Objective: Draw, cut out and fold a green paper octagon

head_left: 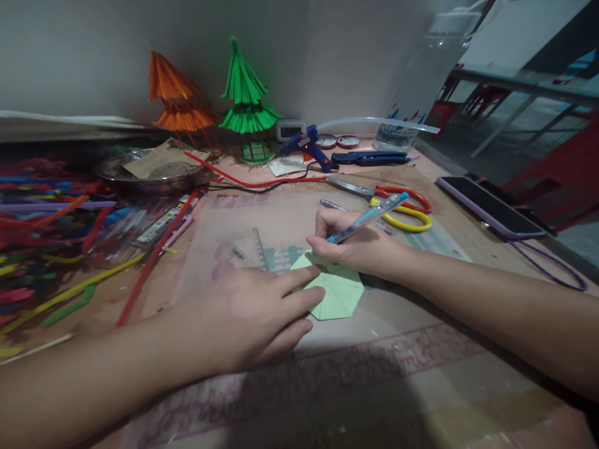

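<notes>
A light green many-sided piece of paper [339, 296] with lines crossing it lies flat on the table. My left hand [262, 312] rests on its left side, fingers stretched out and pressing it down. Above its far edge, my right hand [346, 246] is closed around a pen [369, 218] with a clear barrel and blue ends. The pen's writing tip is hidden behind my fingers. Just left of the paper lies a clear set square [250, 249]. Scissors [405, 209] with red and yellow handles lie beyond my right hand.
Pipe cleaners [56, 218] heap at the left beside a metal bowl [150, 178]. Orange [175, 93] and green [248, 100] tree-like models stand at the back, near a blue glue gun [309, 146]. Dark-blue pliers [369, 158], a big plastic bottle [412, 81] and a phone [489, 206] occupy the right.
</notes>
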Available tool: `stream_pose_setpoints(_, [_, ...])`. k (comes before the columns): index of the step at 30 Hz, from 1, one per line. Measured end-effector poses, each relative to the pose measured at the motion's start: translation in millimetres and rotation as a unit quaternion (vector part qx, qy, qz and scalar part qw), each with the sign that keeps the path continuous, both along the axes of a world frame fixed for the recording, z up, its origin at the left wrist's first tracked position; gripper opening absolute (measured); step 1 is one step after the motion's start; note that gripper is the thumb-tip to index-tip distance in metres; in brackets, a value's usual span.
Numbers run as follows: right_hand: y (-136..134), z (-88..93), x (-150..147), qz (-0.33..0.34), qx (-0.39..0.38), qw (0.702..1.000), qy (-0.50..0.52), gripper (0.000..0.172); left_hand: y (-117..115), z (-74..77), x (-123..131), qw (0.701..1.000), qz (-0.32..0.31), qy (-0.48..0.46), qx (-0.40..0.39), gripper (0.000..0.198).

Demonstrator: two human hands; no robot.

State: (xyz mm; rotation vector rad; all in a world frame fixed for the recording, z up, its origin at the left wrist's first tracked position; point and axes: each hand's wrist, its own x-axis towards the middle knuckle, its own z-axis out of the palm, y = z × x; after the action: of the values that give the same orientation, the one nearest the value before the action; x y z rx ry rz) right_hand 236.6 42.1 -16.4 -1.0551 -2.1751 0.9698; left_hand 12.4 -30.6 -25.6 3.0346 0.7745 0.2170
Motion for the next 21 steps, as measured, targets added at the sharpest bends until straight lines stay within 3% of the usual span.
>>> stream_pose_setpoints(21, [0.5, -1.0, -0.3, -0.008, 0.008, 1.0, -0.007, 0.022, 0.0, -1.7, -0.3, 1.0, -0.001, -0.002, 0.0, 0.034])
